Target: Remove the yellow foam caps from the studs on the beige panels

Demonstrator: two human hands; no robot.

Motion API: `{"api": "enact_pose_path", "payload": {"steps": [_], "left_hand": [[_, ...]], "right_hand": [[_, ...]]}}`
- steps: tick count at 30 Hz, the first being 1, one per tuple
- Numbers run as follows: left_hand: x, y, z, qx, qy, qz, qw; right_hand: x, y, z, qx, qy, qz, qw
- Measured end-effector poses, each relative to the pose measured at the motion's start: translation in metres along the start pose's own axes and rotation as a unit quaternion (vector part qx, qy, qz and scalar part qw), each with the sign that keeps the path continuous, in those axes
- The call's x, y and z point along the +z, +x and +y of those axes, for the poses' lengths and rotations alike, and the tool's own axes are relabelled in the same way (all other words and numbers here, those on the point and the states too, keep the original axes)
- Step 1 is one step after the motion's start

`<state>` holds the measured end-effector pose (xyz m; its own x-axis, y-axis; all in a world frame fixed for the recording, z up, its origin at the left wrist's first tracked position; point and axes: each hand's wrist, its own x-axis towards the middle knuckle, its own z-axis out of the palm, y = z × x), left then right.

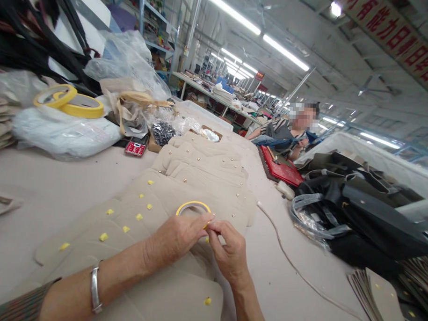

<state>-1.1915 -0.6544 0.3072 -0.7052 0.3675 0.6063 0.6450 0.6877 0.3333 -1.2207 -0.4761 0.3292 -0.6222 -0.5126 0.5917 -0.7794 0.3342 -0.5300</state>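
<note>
My left hand (178,234) is closed round a roll of yellow tape (194,204), whose ring stands up above the fingers. Fingertips of my right hand (231,251) are pinched at the roll's near edge, touching my left fingertips; the tape end between them is too small to see clearly. Both hands are over a spread of overlapping beige fabric panels (213,179). Several small yellow tape pieces (103,237) stick to the nearer panels, while small metal studs (185,180) show on the farther ones.
Two yellow tape rolls (83,106) lie on a plastic-wrapped bundle (65,132) at left, near a red phone (136,146). Black bags (369,217), a white cord (284,249) and stacked panels (381,297) occupy the right side. Another person (288,130) sits beyond a red case (280,167).
</note>
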Motion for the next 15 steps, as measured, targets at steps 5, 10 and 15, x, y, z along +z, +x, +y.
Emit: {"api": "enact_pose_path", "payload": {"steps": [5, 10, 15], "left_hand": [[-0.004, 0.002, 0.002, -0.029, -0.027, -0.059, 0.997], [-0.011, 0.005, 0.003, -0.066, 0.034, -0.094, 0.993], [-0.011, 0.007, 0.002, -0.043, 0.045, -0.007, 0.998]], "right_hand": [[0.01, -0.004, 0.002, -0.012, -0.07, 0.057, 0.996], [0.015, -0.003, -0.005, 0.049, -0.064, 0.082, 0.993], [0.02, 0.007, -0.009, 0.293, 0.152, 0.063, 0.942]]}}
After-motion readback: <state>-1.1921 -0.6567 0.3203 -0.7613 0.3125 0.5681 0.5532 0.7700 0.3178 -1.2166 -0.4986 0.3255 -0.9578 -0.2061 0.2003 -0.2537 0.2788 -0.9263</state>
